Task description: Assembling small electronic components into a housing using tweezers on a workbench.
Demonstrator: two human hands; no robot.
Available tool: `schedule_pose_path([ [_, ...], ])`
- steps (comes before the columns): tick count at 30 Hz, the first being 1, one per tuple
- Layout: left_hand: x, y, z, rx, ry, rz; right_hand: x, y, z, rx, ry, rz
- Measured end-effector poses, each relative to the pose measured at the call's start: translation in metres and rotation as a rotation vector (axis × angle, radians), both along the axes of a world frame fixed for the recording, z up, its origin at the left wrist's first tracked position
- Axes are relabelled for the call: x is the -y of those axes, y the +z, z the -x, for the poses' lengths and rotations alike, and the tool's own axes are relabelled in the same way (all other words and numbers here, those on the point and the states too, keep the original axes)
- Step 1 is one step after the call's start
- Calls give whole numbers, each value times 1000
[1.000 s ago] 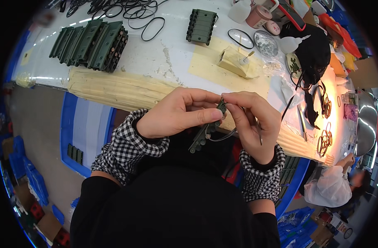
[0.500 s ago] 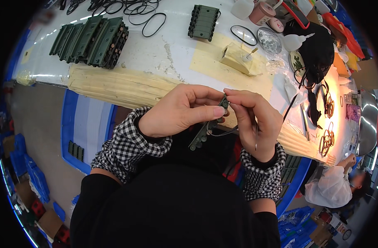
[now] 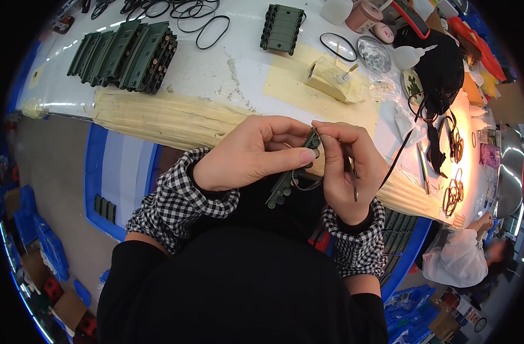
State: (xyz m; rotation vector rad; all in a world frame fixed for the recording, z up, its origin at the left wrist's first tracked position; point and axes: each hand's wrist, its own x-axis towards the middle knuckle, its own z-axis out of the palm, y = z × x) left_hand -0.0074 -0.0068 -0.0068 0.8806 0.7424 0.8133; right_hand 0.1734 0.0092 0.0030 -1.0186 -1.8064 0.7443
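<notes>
My left hand (image 3: pixel 245 152) is closed around a dark green toy tank hull (image 3: pixel 280 189), thumb on top. The hull slants down toward me, and small round wheels line its lower side. A thin dark track (image 3: pixel 307 187) hangs from it in a loose loop toward my right hand (image 3: pixel 351 172). That hand's thumb and forefinger pinch at the far end of the hull, where the track seems to run; the fingers partly hide the spot. A slim metal tool (image 3: pixel 355 186), perhaps tweezers, is tucked in my right palm.
Several green hulls (image 3: pixel 124 57) stand in a row at the table's far left, and a single hull (image 3: pixel 282 28) lies further right. Black bands (image 3: pixel 213 31) lie at the back. A yellowish block (image 3: pixel 333 83) holds thin sticks. Blue trays (image 3: pixel 121 172) flank me; a person (image 3: pixel 460 258) sits right.
My right hand has shifted slightly left and turned, showing more of the metal tool. The hull has tilted a little, and the track loop hangs shorter.
</notes>
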Motion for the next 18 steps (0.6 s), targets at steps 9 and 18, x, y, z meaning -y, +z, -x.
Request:
schedule_pose_path([
  [9,1,0,1,21,26,44,2,-7,4,-72,-4,-44],
  [18,1,-2,-1,-1,60,48,2,-2,0,-53,49,-19],
])
